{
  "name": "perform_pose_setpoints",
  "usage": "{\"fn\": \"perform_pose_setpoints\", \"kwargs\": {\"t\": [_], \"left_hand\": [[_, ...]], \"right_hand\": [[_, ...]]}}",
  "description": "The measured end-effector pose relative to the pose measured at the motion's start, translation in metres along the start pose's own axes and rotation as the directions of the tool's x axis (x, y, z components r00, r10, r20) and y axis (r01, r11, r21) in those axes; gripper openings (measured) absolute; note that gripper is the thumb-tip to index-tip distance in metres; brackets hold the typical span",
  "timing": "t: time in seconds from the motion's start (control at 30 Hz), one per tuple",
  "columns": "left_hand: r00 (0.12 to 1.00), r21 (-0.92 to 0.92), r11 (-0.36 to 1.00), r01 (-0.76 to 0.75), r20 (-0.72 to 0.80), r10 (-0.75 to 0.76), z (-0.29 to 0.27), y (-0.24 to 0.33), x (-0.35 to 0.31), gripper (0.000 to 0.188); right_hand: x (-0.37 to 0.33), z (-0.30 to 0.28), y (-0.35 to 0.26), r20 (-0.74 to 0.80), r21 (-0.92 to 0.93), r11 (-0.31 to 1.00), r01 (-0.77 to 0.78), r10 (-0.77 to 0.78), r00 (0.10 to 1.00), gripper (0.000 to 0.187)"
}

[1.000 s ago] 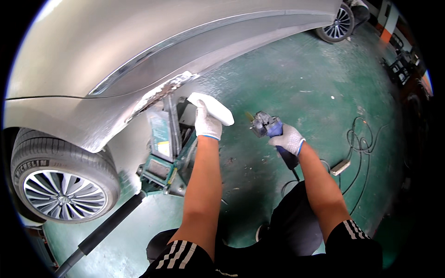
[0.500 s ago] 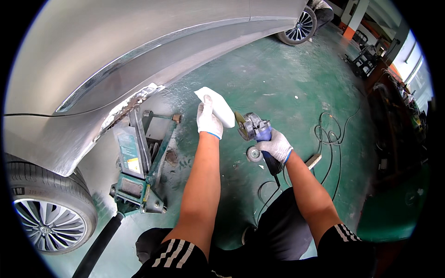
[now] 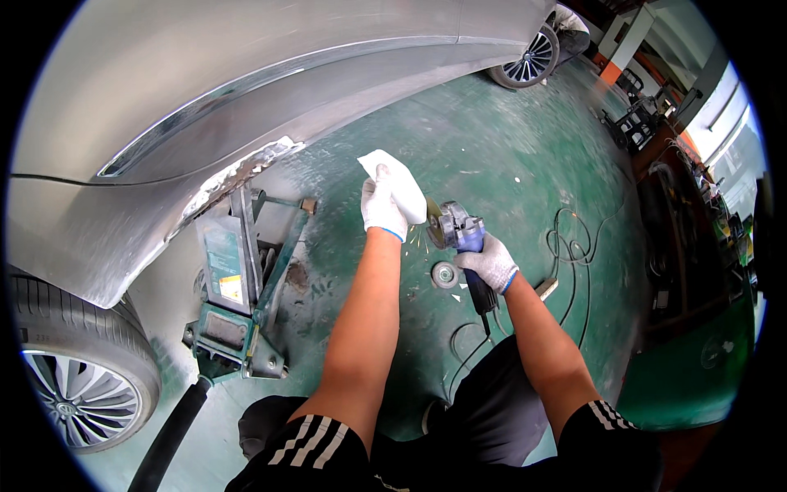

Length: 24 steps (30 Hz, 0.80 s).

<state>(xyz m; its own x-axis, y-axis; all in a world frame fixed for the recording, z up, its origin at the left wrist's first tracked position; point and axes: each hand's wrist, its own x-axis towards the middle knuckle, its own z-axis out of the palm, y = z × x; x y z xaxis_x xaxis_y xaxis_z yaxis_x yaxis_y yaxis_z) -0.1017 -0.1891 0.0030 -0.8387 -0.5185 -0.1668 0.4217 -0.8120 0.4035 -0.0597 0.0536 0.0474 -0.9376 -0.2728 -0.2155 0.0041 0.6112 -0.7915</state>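
My left hand [image 3: 380, 207], in a white work glove, grips a white curved panel piece [image 3: 404, 187] with the thumb along its face. My right hand [image 3: 492, 262], gloved too, is wrapped round the blue and black body of an angle grinder [image 3: 467, 235]. The grinder's thin yellowish disc [image 3: 434, 215] is at the panel piece's lower right edge, and small sparks fly below it. Beneath the grinder a round grey abrasive wheel [image 3: 444, 275] lies on the green floor.
At left stands a grey car [image 3: 270, 90] with a torn, rough sill edge [image 3: 246, 168]. A green floor jack [image 3: 229, 328] with a black handle sits under it. The grinder's cord [image 3: 574, 246] loops at right. Someone crouches by the far wheel [image 3: 533, 59].
The panel piece and my left hand have shifted slightly right, up against the grinder's disc. Sparks now show where there were none. The view has tilted a little.
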Motion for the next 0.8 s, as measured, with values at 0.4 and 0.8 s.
{"fn": "perform_pose_setpoints", "kwargs": {"t": [0.4,0.8], "left_hand": [[0.997,0.043,0.998,-0.044,-0.066,0.046,-0.017,0.002,0.002,0.042],[0.992,0.009,0.997,-0.079,-0.101,0.080,-0.013,-0.015,-0.003,0.041]], "right_hand": [[0.015,0.011,0.011,0.039,-0.019,0.999,0.032,-0.032,0.999,0.063],[0.016,0.004,0.022,0.042,-0.028,1.000,-0.002,0.003,0.999,0.064]]}}
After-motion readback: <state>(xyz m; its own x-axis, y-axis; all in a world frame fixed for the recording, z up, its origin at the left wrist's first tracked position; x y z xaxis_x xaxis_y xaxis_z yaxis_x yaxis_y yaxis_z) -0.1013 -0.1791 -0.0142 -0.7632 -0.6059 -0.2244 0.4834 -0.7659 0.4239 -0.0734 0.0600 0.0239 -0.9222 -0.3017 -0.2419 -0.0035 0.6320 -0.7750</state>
